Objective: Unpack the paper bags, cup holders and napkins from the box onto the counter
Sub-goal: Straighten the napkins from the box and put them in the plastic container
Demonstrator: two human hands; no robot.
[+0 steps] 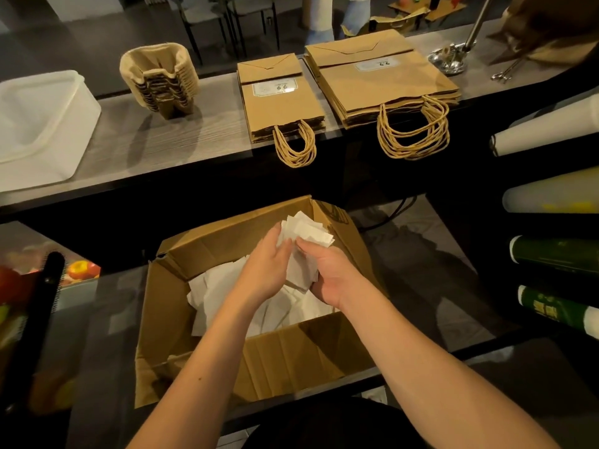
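An open cardboard box (291,354) stands on a low shelf below the counter (136,140), with loose white napkins (223,286) inside. Above the box, my left hand (265,264) and my right hand (327,270) together hold a bundle of white napkins (308,231); my right hand's fingers curl round it and my left hand's fingers close on its side. On the counter lie a small stack of brown paper bags (278,105), a larger stack of brown paper bags (385,82), and a stack of pulp cup holders (162,82).
A white plastic tub (39,124) sits at the counter's left end. A metal stand (453,56) and tongs (502,74) are at the far right. Rolled sleeves of cups (551,254) line the right side. A fruit picture (81,270) shows at left.
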